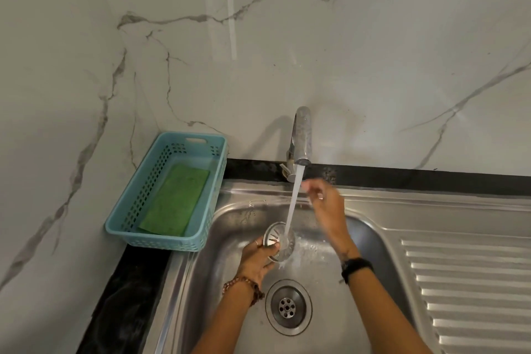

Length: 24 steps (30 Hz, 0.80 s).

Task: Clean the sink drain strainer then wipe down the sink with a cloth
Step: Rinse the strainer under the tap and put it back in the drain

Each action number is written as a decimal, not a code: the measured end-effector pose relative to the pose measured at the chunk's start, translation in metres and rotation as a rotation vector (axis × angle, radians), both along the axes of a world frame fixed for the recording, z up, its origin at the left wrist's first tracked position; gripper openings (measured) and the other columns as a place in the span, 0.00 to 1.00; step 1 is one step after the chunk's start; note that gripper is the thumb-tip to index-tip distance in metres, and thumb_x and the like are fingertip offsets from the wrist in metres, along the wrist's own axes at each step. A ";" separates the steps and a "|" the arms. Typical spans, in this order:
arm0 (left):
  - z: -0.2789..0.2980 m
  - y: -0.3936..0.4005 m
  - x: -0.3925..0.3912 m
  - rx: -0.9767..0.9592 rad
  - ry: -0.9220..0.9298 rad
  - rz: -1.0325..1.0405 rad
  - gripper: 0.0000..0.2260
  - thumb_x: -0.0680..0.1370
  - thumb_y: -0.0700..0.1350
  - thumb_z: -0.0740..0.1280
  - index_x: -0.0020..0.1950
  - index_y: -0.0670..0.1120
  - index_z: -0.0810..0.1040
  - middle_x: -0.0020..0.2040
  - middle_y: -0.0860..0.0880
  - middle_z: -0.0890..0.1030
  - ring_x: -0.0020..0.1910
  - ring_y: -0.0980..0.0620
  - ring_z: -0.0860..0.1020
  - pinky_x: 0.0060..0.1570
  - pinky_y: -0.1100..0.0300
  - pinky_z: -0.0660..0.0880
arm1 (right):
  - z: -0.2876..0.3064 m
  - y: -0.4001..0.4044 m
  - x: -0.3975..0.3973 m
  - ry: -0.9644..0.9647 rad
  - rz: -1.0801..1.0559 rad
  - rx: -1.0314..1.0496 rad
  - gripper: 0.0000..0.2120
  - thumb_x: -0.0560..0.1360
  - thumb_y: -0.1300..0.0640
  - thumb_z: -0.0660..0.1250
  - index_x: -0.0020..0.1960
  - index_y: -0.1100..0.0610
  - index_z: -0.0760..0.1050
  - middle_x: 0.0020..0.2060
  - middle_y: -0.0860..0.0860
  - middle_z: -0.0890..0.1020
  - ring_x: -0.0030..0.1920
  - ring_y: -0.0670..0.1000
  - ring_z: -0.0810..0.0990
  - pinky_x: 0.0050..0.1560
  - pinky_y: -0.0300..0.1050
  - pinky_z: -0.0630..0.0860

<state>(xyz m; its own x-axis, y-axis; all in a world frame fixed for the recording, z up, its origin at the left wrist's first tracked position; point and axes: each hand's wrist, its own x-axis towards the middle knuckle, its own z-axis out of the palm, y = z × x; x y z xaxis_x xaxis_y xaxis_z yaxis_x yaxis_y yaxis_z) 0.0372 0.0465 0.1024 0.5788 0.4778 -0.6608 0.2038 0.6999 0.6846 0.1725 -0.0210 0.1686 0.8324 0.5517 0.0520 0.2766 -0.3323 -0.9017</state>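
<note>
**One strainer rinsed under one tap**

The left hand (pixel 255 259) gripped the single strainer (pixel 280 241) by its rim, tilted under the one stream of water (pixel 293 204) from the tap (pixel 301 138), above the sink (pixel 373 238) and its one drain (pixel 288 307). The right hand (pixel 324 201) hovered beside the stream, fingers loosely spread, holding nothing. One green cloth (pixel 175 200) lay in one blue basket (pixel 161 241) on the dark worktop (pixel 123 302), left of the sink.
</note>
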 end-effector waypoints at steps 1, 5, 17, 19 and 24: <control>0.001 0.000 0.002 -0.012 0.005 -0.024 0.15 0.74 0.32 0.65 0.61 0.37 0.74 0.56 0.39 0.78 0.55 0.43 0.76 0.50 0.52 0.76 | 0.012 0.011 0.009 -0.082 -0.004 0.037 0.07 0.78 0.63 0.62 0.54 0.61 0.76 0.55 0.56 0.78 0.51 0.49 0.77 0.55 0.39 0.74; 0.010 0.000 0.014 -0.255 -0.036 0.005 0.14 0.74 0.31 0.64 0.58 0.37 0.72 0.55 0.38 0.76 0.56 0.39 0.75 0.51 0.44 0.76 | 0.035 0.048 0.030 -0.024 0.200 -0.032 0.12 0.78 0.58 0.63 0.59 0.62 0.73 0.56 0.59 0.77 0.53 0.56 0.79 0.57 0.50 0.78; -0.004 -0.003 0.019 -0.032 -0.023 -0.011 0.08 0.75 0.31 0.61 0.48 0.42 0.75 0.43 0.44 0.78 0.43 0.48 0.76 0.44 0.57 0.75 | -0.018 0.010 0.002 0.734 -0.207 0.263 0.06 0.76 0.51 0.64 0.48 0.53 0.76 0.55 0.55 0.79 0.47 0.51 0.76 0.44 0.44 0.74; -0.007 -0.005 0.011 0.244 -0.007 -0.132 0.09 0.73 0.31 0.63 0.40 0.44 0.76 0.40 0.48 0.78 0.41 0.53 0.75 0.42 0.67 0.73 | -0.041 -0.015 -0.021 0.616 -0.099 -0.118 0.10 0.77 0.49 0.63 0.51 0.56 0.75 0.56 0.60 0.78 0.48 0.55 0.77 0.46 0.48 0.76; -0.031 -0.026 -0.023 0.807 0.068 -0.553 0.07 0.72 0.32 0.66 0.47 0.39 0.80 0.48 0.44 0.80 0.47 0.52 0.76 0.42 0.77 0.67 | -0.063 -0.055 -0.046 0.988 -0.051 -0.191 0.15 0.78 0.55 0.63 0.58 0.65 0.71 0.42 0.61 0.82 0.36 0.55 0.83 0.34 0.42 0.80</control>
<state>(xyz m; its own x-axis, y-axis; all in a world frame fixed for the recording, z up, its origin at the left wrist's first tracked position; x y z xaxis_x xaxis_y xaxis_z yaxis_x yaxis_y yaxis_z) 0.0139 0.0201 0.0714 0.8301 0.4733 -0.2949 0.4185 -0.1793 0.8903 0.1267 -0.0763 0.1057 0.4778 0.4411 -0.7597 -0.5845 -0.4859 -0.6498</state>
